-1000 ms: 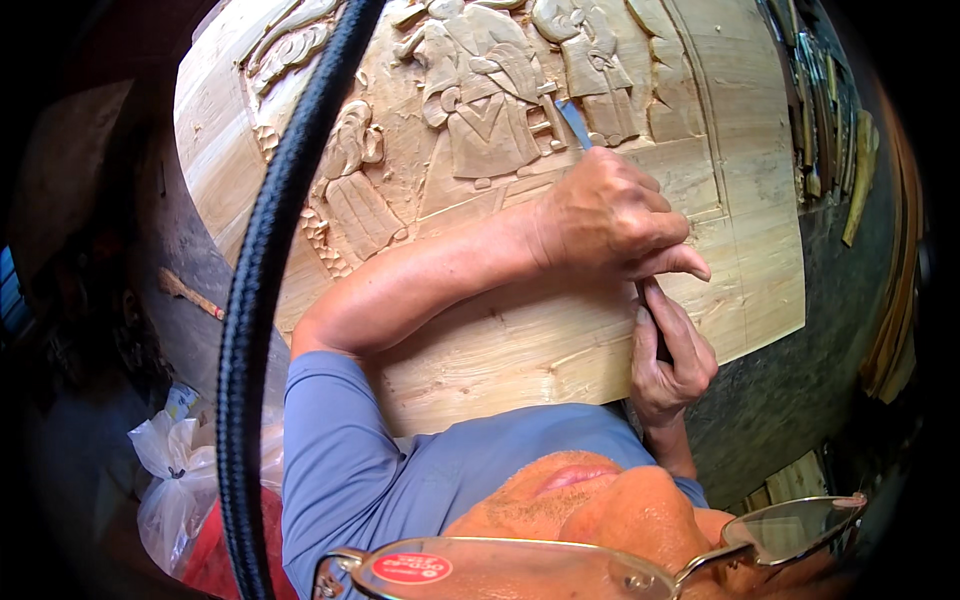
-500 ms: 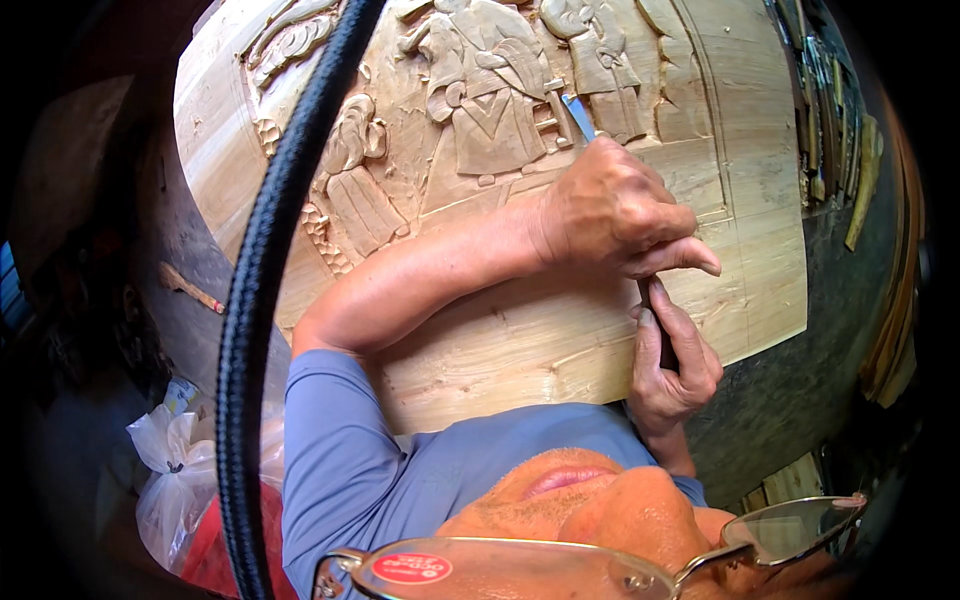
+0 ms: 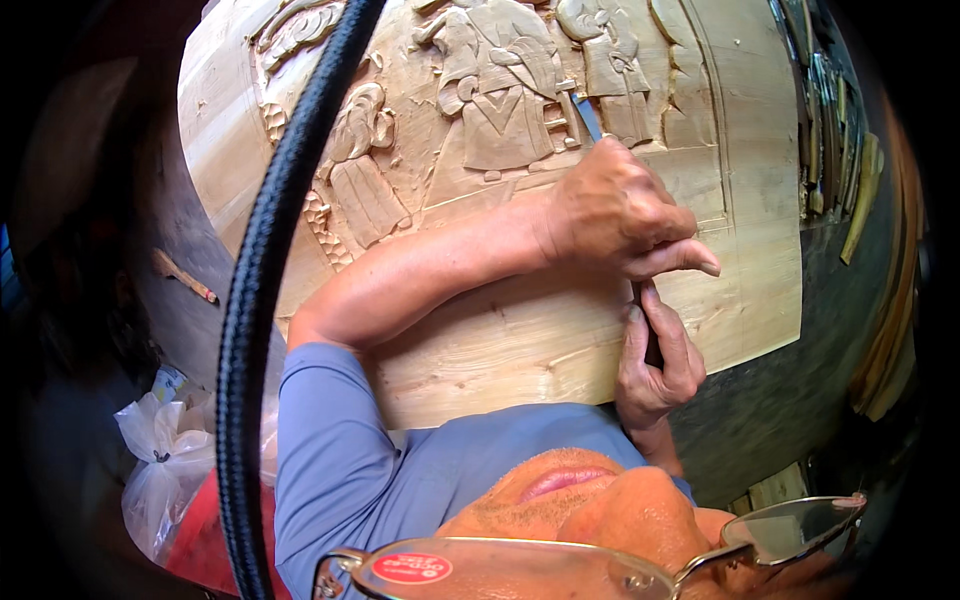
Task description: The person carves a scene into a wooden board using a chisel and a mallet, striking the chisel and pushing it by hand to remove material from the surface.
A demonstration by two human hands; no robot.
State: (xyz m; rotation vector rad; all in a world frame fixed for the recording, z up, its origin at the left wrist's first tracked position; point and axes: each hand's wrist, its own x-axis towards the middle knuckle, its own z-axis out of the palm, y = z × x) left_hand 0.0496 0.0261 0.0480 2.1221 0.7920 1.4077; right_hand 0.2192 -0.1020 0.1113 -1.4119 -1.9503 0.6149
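A wood-carving chisel (image 3: 588, 117) runs slantwise under both my hands, its narrow steel blade against the relief beside the central robed figure. My left hand (image 3: 625, 212) is closed round the shaft just behind the blade, thumb stuck out to the right. Nearer my body, my right hand (image 3: 655, 370) grips the dark handle between thumb and fingers. The pale wooden panel (image 3: 490, 345) carries carved robed figures in relief, the large central figure (image 3: 505, 115) and a smaller one (image 3: 618, 85) to its right. The hand hides the middle of the chisel.
Many carving tools (image 3: 825, 130) lie in a row on the dark table (image 3: 770, 420) right of the panel. A wooden-handled tool (image 3: 185, 275) rests at the left. A thick black braided cable (image 3: 265, 270) crosses the view, and a knotted plastic bag (image 3: 165, 460) is at lower left.
The panel appears shifted slightly right in the view. My right hand has moved a little left and up with the handle; the blade stays by the same part of the carving.
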